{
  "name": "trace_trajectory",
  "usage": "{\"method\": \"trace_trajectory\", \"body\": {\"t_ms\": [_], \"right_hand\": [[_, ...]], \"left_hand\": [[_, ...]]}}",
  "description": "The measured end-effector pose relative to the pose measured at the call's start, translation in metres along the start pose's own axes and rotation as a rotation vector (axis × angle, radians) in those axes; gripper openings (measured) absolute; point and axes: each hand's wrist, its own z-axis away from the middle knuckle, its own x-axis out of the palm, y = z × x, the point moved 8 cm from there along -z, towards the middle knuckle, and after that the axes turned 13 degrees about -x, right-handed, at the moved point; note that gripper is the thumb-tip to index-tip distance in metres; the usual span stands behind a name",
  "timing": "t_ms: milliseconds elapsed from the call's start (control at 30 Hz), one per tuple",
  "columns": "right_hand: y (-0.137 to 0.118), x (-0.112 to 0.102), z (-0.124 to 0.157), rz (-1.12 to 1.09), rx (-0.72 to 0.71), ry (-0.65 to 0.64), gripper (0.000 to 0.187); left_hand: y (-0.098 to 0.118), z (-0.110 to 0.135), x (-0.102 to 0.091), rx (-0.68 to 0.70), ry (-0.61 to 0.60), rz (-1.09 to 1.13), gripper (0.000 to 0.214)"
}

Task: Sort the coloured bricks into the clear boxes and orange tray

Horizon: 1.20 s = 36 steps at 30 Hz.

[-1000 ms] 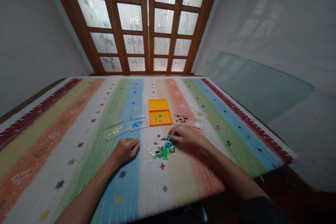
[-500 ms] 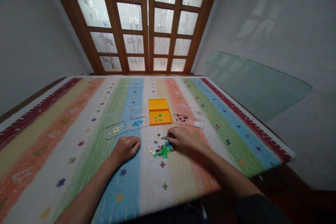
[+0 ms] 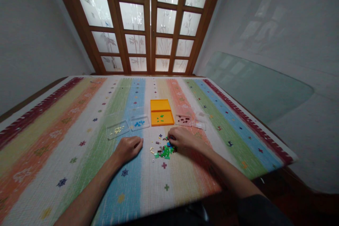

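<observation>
A small heap of tiny coloured bricks (image 3: 163, 150) lies on the striped cloth in front of me. My right hand (image 3: 182, 140) rests on the heap's right edge, fingers curled down onto the pieces; what they pinch is too small to see. My left hand (image 3: 129, 148) lies curled in a loose fist on the cloth just left of the heap, holding nothing I can see. Behind the heap stand an orange tray (image 3: 161, 113) with green bits, a clear tray (image 3: 139, 123) with blue bits, a clear tray (image 3: 117, 129) with yellow bits and a clear tray (image 3: 183, 120) with dark bits.
The table is covered by a striped cloth (image 3: 79, 148); its right edge runs diagonally near my right arm. Another small clear tray (image 3: 199, 124) sits at the far right of the row. A wooden glazed door (image 3: 150, 24) stands behind the table.
My right hand has slid a little left and inward over the heap. The left hand has barely moved.
</observation>
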Motion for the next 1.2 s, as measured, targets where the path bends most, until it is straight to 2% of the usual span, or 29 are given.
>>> {"method": "trace_trajectory", "body": {"t_ms": [300, 467, 733, 1033, 1200], "right_hand": [[0.0, -0.005, -0.009, 0.043, 0.082, -0.049, 0.013], [-0.006, -0.009, -0.012, -0.011, 0.065, 0.006, 0.012], [-0.016, -0.002, -0.018, 0.035, 0.032, -0.032, 0.015], [-0.017, -0.003, -0.017, -0.052, -0.044, 0.039, 0.023], [-0.017, -0.003, -0.019, 0.004, -0.075, 0.024, 0.023]], "left_hand": [[0.001, -0.002, 0.0, -0.012, -0.033, 0.037, 0.043], [0.0, 0.0, 0.001, -0.003, -0.032, 0.032, 0.043], [0.0, 0.0, 0.002, -0.002, -0.04, 0.028, 0.043], [0.002, 0.0, 0.001, 0.026, -0.028, -0.008, 0.042], [0.003, 0.0, 0.002, 0.042, -0.026, -0.024, 0.042]]}}
